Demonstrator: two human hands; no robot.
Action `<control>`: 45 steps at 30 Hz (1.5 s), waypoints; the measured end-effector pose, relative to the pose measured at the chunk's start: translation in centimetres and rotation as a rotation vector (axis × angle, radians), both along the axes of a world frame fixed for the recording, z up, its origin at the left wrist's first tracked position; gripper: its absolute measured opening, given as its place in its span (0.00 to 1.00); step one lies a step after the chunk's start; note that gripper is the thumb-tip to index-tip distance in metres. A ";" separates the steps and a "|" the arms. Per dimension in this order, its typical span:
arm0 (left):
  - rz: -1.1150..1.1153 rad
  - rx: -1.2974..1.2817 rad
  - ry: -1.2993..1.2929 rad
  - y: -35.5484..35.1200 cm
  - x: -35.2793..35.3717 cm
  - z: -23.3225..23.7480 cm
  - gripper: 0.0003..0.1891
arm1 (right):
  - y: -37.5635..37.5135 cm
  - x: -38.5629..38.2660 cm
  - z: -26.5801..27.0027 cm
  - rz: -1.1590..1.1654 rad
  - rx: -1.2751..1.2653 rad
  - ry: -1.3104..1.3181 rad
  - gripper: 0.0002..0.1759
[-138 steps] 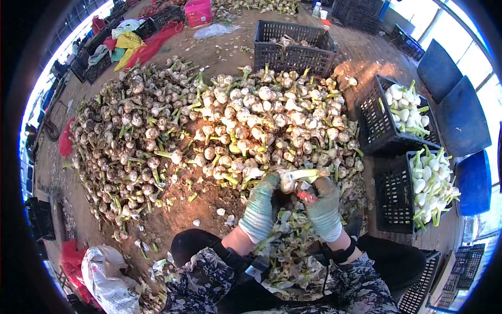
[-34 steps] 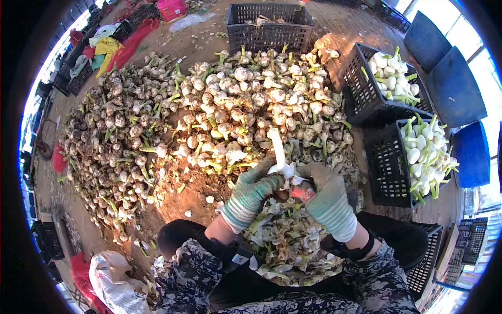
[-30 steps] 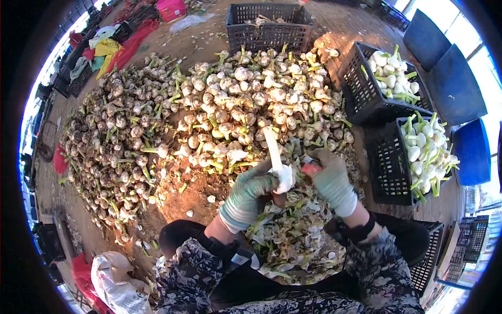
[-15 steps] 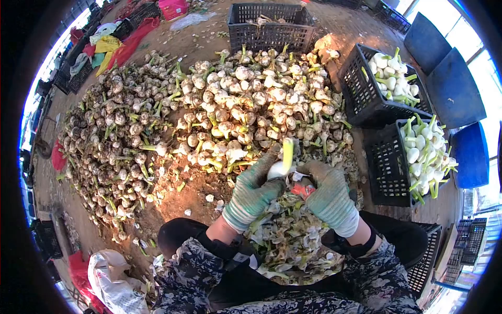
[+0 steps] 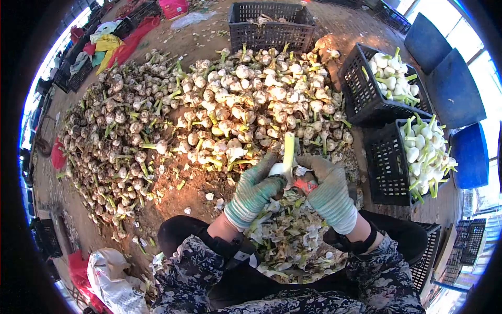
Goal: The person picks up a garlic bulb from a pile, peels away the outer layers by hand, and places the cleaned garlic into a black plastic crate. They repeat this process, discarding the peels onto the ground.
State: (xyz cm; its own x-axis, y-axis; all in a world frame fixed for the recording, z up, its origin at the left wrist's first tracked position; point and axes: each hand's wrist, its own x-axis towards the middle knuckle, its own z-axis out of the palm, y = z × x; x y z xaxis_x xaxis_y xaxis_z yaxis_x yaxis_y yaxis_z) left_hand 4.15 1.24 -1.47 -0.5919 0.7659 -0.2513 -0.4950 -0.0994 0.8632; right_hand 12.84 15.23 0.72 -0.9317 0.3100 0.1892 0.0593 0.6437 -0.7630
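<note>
My left hand [image 5: 253, 188], in a green-and-white knit glove, is closed around a white garlic bulb [image 5: 285, 163] whose thick pale-green stem points upward. My right hand [image 5: 328, 189], gloved alike, has its fingers curled against the bulb's right side. A small red object [image 5: 305, 184] shows in the right palm; its kind is mostly hidden by the fingers. Below both hands, between the knees, lies a heap of peeled garlic skins and leaf scraps [image 5: 295, 235]. Just beyond the hands spreads a large pile of unpeeled, soil-stained garlic [image 5: 251, 99].
On the right, two black crates hold cleaned white garlic: a rear crate [image 5: 358, 86] and a nearer crate [image 5: 387, 167]. Blue panels [image 5: 456, 89] stand behind them. Another black crate [image 5: 272, 31] sits beyond the pile. A white sack [image 5: 112, 282] lies at lower left.
The garlic has turned slightly in my left hand, its stem now more upright. Both hands have shifted only a little.
</note>
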 end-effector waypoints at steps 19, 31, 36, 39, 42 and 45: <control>0.236 0.068 -0.178 0.2 -0.2 -1.9 0.22 | 0.2 -1.4 -1.6 -0.283 -0.801 -0.029 0.16; 0.244 0.114 -0.070 0.0 -0.3 -2.6 0.28 | 0.9 -0.4 -2.9 0.298 -0.407 -0.255 0.21; 0.157 0.090 0.154 -1.2 -1.1 -3.2 0.33 | -0.5 -0.2 -3.6 0.192 -0.434 -0.286 0.29; 0.114 0.053 0.056 -1.2 -0.9 -1.2 0.37 | 0.1 -0.1 -2.0 0.102 -0.836 -0.471 0.31; 0.200 -0.027 0.219 -0.7 -0.4 -1.8 0.38 | -0.1 0.0 0.1 0.330 -0.319 -0.393 0.24; 0.175 0.075 0.122 -0.8 -0.3 -2.0 0.37 | -1.3 -0.8 -1.6 0.265 -0.707 -0.268 0.25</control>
State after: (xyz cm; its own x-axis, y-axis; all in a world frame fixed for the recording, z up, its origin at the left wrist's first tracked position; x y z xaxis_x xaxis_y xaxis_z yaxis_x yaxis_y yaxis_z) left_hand 3.81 0.46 -3.49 -0.7399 0.6628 -0.1154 -0.3567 -0.2411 0.9026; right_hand 12.08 13.98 -0.85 -0.9770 0.0352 -0.2102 0.2114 0.0313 -0.9769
